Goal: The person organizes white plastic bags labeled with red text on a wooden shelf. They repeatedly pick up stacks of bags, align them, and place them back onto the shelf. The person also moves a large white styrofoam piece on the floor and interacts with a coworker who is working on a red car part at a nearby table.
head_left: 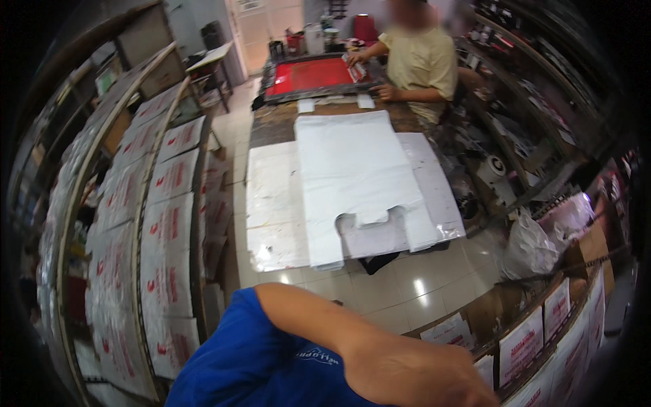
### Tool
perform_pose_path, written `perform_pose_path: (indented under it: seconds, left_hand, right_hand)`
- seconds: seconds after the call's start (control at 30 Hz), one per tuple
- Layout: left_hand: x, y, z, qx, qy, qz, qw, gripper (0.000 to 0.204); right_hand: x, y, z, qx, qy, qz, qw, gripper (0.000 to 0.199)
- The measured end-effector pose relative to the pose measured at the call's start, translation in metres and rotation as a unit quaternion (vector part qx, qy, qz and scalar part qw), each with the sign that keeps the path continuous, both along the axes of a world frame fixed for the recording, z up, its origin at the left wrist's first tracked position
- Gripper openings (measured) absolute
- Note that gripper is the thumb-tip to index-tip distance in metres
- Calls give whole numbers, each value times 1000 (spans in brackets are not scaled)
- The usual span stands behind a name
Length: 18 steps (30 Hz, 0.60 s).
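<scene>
My left forearm, out of a blue sleeve, crosses low in front of me toward the right. My left hand (434, 373) shows only its back and wrist; its fingers fall out of sight at the lower edge, so what they hold is hidden. Close by are white bags with red print (521, 349) on a rack at the lower right. My right hand is out of view. Ahead, a stack of white plastic carrier bags (356, 159) lies flat on the table, handles toward me.
Past the bags, a person (420, 64) in a yellow shirt holds a tool at a red printing screen (312, 74). Racks of printed bags (169, 251) line the left. Crumpled plastic bags (529, 244) and shelves (519, 129) stand right. A white sheet (274, 203) underlies the stack.
</scene>
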<state>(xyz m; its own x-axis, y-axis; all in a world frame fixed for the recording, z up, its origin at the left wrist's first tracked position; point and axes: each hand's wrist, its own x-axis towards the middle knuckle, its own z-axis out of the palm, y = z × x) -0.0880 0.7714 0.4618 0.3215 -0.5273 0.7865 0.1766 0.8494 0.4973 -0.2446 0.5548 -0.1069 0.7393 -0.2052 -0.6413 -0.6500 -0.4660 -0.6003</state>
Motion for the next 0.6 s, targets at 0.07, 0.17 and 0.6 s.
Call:
perform_pose_path:
  seconds: [0.07,0.17,0.6]
  left_hand:
    - [40,16,-25,94,-163,-29,982,56]
    - [77,59,-60,322,-217,62,919,42]
    - [228,265,-281,504,97,743,428,35]
  right_hand:
    - [-2,-2,-2,4,-6,-10,1000,41]
    - [2,-5,0,37,-36,-12,999,38]
    - [54,-4,-3,-66,-11,46,997,38]
